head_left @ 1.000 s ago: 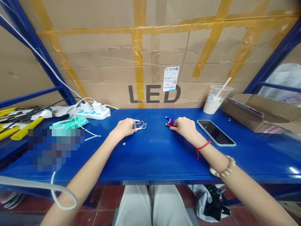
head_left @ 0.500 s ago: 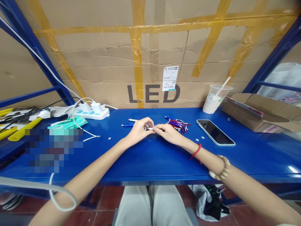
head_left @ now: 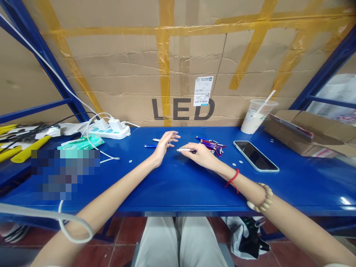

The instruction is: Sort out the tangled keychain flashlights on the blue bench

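Note:
Over the middle of the blue table, my right hand (head_left: 200, 155) is closed around a small silver pen-like tube (head_left: 185, 150), its tip pointing left. To its left, my left hand (head_left: 164, 147) is raised with fingers spread and holds nothing. Beside and partly behind my left hand lie a blue tube (head_left: 150, 146) and a silver tube (head_left: 156, 140). Just beyond my right hand sits a pile of red, purple and blue tubes (head_left: 211, 144) with small clips.
A phone (head_left: 257, 156) lies right of the pile, near a plastic cup (head_left: 254, 118) with a straw and an open cardboard box (head_left: 303, 137). On the left are a white power strip (head_left: 116, 134), a green packet (head_left: 83, 142), cables and yellow-handled tools (head_left: 32, 149).
My left hand has come off the silver tube, moved left and spread its fingers. The tube stays in my right hand. The view has shifted slightly.

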Demonstrator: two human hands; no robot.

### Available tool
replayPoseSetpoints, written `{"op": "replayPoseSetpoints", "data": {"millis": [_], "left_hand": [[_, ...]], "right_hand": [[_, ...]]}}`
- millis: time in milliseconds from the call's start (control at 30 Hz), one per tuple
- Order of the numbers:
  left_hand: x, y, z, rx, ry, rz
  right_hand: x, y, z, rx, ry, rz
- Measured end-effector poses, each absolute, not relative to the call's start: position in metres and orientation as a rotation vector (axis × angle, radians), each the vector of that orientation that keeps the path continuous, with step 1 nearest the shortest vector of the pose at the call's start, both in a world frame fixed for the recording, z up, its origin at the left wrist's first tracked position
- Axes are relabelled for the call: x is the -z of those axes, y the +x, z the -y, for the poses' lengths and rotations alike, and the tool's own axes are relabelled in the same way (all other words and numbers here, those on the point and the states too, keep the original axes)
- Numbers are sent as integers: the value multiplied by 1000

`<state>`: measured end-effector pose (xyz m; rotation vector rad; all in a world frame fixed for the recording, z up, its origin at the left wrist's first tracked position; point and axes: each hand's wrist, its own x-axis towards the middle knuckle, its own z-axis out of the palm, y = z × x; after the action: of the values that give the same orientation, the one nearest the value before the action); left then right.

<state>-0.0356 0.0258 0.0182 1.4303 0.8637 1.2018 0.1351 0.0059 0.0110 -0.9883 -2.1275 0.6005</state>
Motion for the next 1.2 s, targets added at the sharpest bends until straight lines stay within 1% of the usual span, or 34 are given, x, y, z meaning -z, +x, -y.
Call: {"op": "replayPoseSetpoints", "data": {"millis": [133, 233, 567, 733, 900, 1033, 1100, 1200], "left_hand": [[-13, -28, -22, -1113, 1305, -857], [-14, -26, -19, -1108, 1295, -838], [-19, -30, -22, -1259, 1186, -862], [-20, -31, -21, -1234, 1191, -844], [-16, -30, -22, -1166, 1307, -852], [-11, -33, -24, -1185, 1632, -987], [-9, -34, -25, -1116, 1792, -1011], [-7, -34, -26, -966, 1788, -934]], "right_hand": [[-7, 134, -8, -520, -1016, 2122], [-5, 134, -9, -530, -1004, 2108], [-10, 135, -6, -617, -964, 2094], [-9, 135, -7, -603, -975, 2087], [-10, 135, -7, -600, -960, 2131], [-11, 135, -6, -554, -978, 2146], [-11, 134, -5, -544, -951, 2171], [-8, 133, -6, -585, -927, 2142]]}}
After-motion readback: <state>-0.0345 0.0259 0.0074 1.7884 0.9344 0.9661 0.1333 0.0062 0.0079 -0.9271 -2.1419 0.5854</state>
